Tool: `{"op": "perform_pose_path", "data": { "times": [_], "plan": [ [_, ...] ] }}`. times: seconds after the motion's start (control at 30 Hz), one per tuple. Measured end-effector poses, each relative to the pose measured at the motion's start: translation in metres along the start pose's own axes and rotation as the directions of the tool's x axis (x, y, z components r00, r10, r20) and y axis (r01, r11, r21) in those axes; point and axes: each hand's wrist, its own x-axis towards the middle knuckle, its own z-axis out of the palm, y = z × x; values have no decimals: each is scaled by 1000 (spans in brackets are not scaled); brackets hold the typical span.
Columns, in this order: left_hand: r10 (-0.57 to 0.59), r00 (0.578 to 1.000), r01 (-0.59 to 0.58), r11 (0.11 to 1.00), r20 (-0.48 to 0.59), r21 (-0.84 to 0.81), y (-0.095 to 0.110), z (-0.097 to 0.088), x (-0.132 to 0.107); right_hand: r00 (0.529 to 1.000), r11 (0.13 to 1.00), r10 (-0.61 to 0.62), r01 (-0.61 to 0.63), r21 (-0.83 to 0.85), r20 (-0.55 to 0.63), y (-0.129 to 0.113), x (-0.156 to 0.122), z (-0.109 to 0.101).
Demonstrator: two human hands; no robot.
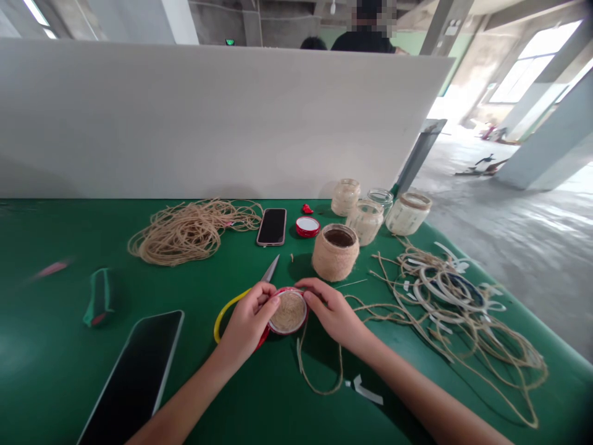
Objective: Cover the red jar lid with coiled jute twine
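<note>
I'm closing my left grip [248, 322] around yellow-handled scissors [226, 316], I'm steadying a twine-wound red lid [288, 312] near the tabletop's [50, 377] near edge, my right grip [331, 311] is pinching that lid's rim, loose twine [445, 309] is sprawling rightward.

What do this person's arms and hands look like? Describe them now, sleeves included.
The left hand and right hand are bare: no gloves, and no ring, watch or bracelet shows on either. The left forearm and right forearm are bare as well, with no sleeve in view.
</note>
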Motion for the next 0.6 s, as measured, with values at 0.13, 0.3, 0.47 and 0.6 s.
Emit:
{"op": "perform_pose_path", "data": {
  "times": [0.13,0.3,0.47,0.6],
  "plan": [
    [7,1000,-7,999,17,-45,-2,1,1,980,964,-187,169,-207,-69,-3,-4,0],
    [1,1000,0,998,19,-60,-2,1,1,942,857,-330,328,-397,65,-5,-5,0],
    [2,1000,-1,997,8,-80,-2,1,1,932,790,-353,342,-508,77,-4,-5,0],
    [3,1000,-3,997,-1,-79,-2,1,1,929,792,-363,346,-503,68,-5,-6,0]
  ]
}}
